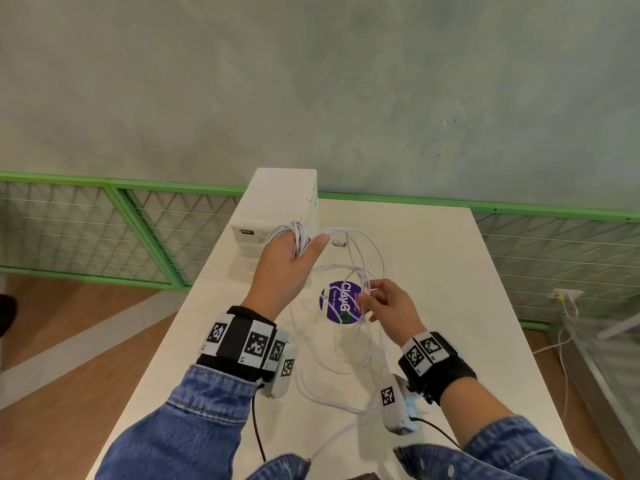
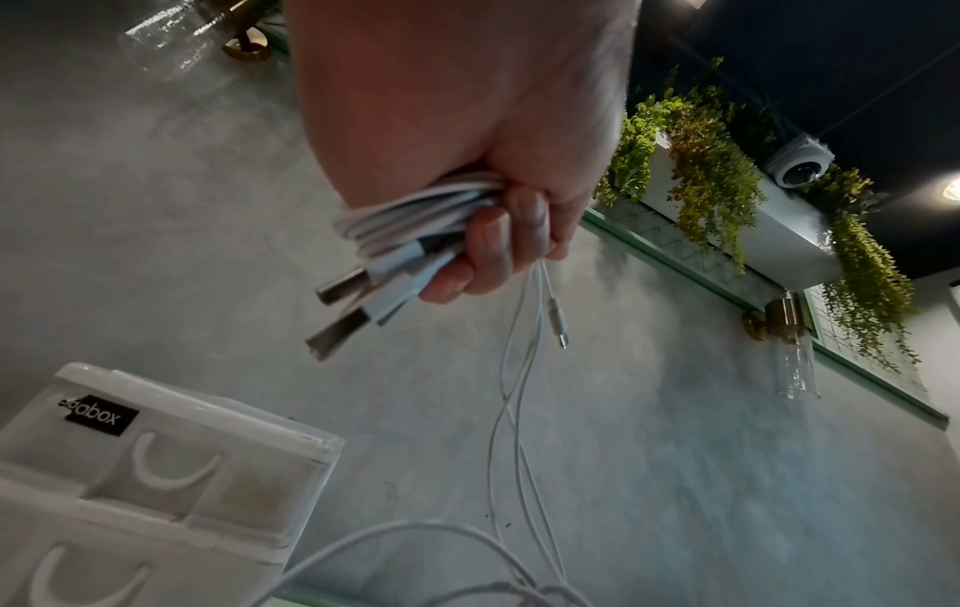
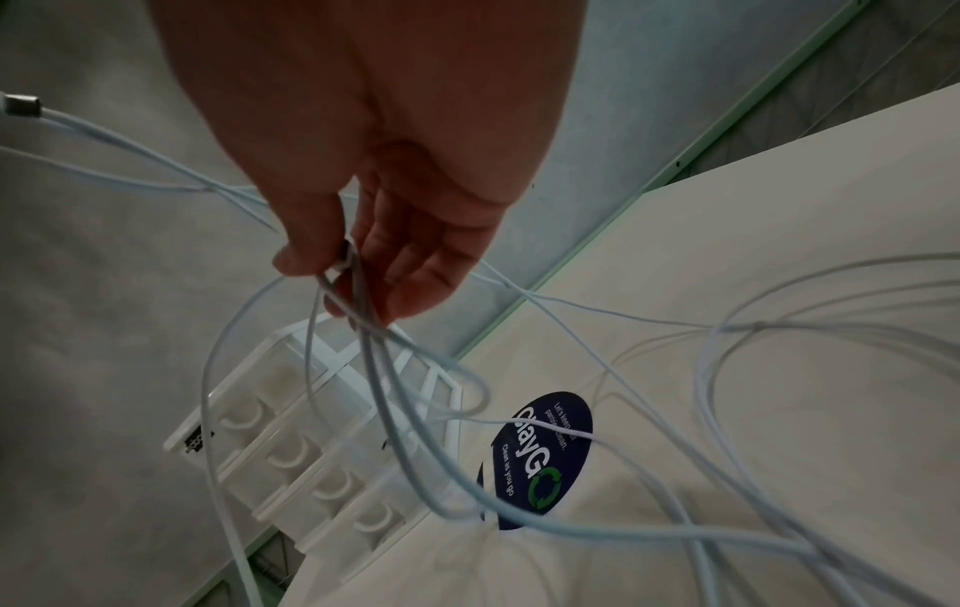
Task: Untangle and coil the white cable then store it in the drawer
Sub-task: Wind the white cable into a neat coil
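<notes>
Both grips around white cable (image 1: 349,271), seemingly

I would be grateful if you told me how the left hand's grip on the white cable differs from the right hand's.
The left hand is closed around a bundle of coiled white cable turns with plugs sticking out; the right hand pinches a few loose strands between thumb and fingertips. The left hand is raised in front of the drawer unit; the right sits lower, over the purple sticker. Both are above the table.
</notes>
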### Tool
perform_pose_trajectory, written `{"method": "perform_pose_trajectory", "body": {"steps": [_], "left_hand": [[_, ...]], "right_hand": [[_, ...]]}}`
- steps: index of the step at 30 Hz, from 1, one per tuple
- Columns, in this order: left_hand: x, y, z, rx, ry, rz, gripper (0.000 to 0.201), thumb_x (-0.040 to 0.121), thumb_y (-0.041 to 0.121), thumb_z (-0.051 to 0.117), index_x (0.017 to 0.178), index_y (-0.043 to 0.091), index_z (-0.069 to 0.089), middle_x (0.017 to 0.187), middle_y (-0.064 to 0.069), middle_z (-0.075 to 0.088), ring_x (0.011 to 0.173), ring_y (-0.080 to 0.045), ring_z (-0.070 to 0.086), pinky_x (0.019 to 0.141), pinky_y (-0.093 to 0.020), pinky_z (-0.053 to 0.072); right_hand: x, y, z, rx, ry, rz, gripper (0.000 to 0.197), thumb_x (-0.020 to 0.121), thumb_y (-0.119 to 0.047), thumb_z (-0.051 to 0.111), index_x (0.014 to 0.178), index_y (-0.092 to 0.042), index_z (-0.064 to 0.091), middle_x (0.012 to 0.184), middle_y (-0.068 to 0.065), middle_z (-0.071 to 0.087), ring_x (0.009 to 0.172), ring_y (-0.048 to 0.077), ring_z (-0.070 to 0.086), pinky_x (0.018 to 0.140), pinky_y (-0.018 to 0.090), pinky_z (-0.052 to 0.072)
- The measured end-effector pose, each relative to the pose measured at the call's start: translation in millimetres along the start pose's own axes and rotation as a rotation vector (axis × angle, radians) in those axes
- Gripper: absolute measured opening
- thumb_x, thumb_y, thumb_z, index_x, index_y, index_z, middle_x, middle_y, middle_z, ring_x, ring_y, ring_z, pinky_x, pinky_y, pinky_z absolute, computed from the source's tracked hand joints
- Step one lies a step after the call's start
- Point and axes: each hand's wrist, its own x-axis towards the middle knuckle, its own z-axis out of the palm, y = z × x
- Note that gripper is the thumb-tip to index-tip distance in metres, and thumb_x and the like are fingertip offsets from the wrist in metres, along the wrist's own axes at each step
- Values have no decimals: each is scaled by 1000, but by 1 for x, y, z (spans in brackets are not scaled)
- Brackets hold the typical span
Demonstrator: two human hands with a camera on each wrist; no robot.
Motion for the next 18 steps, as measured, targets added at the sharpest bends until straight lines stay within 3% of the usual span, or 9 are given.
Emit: {"method": "perform_pose_trajectory", "body": {"steps": [3,6,10,13,15,18], "left_hand": [[0,-3,-1,-3,-4,-9,54,89,42,56,64,-2,37,62,-11,36,56,-14,34,53,-22,30],[-2,-1,-2,15,-11,-8,48,89,40,57,60,10,32,59,-4,32,52,-9,30,52,-19,30],[-4,0,-3,35,-22,-3,48,89,38,58,58,17,27,58,1,29,50,-8,31,51,-17,30],[-5,2,-7,58,-14,-1,50,90,37,58,57,18,25,57,2,28,50,-10,29,50,-17,29],[-5,3,-9,68,2,-3,51,90,35,58,57,18,24,56,3,27,50,-11,28,50,-17,29],[-4,5,-12,52,40,-17,52,90,35,59,57,18,23,56,3,26,49,-9,29,50,-17,29]], "right_hand": [[1,1,-4,-58,35,24,14,81,-17,68,82,-9,57,62,6,64,47,8,57,49,20,43],[2,5,-6,-101,67,98,24,77,-22,73,77,-7,55,59,8,62,51,19,56,54,27,47],[6,13,-5,-220,92,117,19,82,-19,64,74,-14,47,67,2,53,65,23,49,65,33,41],[6,12,-7,-350,92,158,9,85,-17,54,91,-12,49,75,2,54,76,25,51,68,30,38],[5,11,-10,-476,97,190,18,92,-23,44,105,-11,49,89,11,61,83,30,56,70,31,38],[8,14,-16,-783,91,277,36,99,-33,23,124,-17,44,117,16,60,108,34,54,88,40,39]]}}
